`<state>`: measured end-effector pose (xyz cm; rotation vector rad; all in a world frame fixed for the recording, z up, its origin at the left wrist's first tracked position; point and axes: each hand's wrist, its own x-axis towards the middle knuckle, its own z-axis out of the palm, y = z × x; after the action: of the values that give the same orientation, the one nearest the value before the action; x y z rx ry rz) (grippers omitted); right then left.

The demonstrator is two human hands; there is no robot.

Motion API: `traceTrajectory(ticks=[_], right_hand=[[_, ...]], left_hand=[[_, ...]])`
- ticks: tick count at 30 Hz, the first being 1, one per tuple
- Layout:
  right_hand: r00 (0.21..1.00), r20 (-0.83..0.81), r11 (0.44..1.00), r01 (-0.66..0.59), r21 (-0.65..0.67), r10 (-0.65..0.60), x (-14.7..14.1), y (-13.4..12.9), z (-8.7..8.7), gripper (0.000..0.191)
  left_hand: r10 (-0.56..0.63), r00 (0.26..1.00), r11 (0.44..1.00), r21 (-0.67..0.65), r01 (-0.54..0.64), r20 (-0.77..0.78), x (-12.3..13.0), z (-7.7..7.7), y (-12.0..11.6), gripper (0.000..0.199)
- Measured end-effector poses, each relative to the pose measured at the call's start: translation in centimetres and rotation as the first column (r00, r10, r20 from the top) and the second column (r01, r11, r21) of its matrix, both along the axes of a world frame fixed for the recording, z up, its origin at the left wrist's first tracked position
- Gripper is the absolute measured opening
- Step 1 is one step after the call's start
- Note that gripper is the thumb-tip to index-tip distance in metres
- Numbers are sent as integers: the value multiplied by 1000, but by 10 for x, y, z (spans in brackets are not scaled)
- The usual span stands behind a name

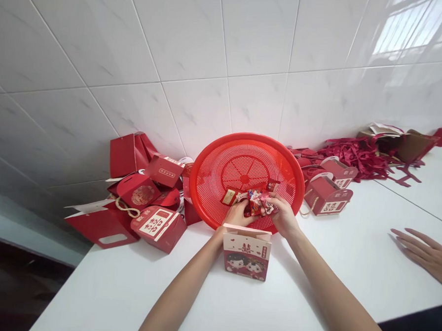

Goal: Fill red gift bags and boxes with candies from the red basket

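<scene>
Nearest me, between the person's forearms, an open-topped cream-and-red paper box [246,253] stands upright on the white bench [217,308]. Just beyond it, the left hand [236,214] curls its grip round a cluster of shiny red wrapped sweets [255,202], and the right hand [283,215] pinches among them. They're at the near side of the round red perforated plastic basket [239,161]. I'd cup the left palm loosely, pinch lightly, and keep both wrists off the box.
</scene>
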<state>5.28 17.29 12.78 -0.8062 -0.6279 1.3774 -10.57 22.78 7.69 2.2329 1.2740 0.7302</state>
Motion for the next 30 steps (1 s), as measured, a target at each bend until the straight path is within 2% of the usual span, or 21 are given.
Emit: traceTrajectory(ticks=[6, 13, 19, 24, 30], right_hand=[[993, 91, 996, -73, 43, 69, -6, -4, -4, 22], [981, 181, 996, -75, 41, 66, -6, -1, -15, 23], [965, 256, 997, -68, 31, 58, -6, 0, -15, 24], [959, 279, 998, -64, 30, 53, -6, -2, -10, 22], [956, 286, 995, -84, 49, 67, -7, -5, -7, 21]], left_hand=[[86, 994, 996, 16, -85, -67, 8, 6, 14, 33], [211, 973, 977, -8, -212, -94, 15, 15, 51, 35], [264, 959, 964, 9, -265, -101, 19, 20, 80, 40], [284, 959, 959, 14, -283, -24, 16, 16, 91, 44], [243, 956, 967, 41, -252, 163, 9, 10, 92, 54]])
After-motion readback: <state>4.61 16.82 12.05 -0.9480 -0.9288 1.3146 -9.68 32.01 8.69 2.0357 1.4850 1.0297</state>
